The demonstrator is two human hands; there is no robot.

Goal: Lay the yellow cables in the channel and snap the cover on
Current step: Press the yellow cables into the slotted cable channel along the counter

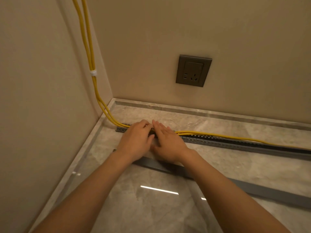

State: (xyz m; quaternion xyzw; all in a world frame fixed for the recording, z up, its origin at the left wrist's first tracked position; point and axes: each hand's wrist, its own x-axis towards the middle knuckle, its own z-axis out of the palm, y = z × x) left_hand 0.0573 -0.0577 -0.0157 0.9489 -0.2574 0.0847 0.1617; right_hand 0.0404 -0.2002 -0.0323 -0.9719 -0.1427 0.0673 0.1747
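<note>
Two yellow cables run down the wall corner, held together by a white tie, and bend onto the floor into a grey slotted channel. Right of my hands the cables lie along the channel's top edge. My left hand has its fingers curled over the cables at the channel's left end. Beside it, my right hand presses down with straight fingers on the same spot. The grey cover strip lies loose on the floor in front of the channel, under my forearms.
A dark grey wall socket sits on the back wall above the channel. Walls meet in a corner at the left. The floor is glossy marble tile with a raised border along both walls.
</note>
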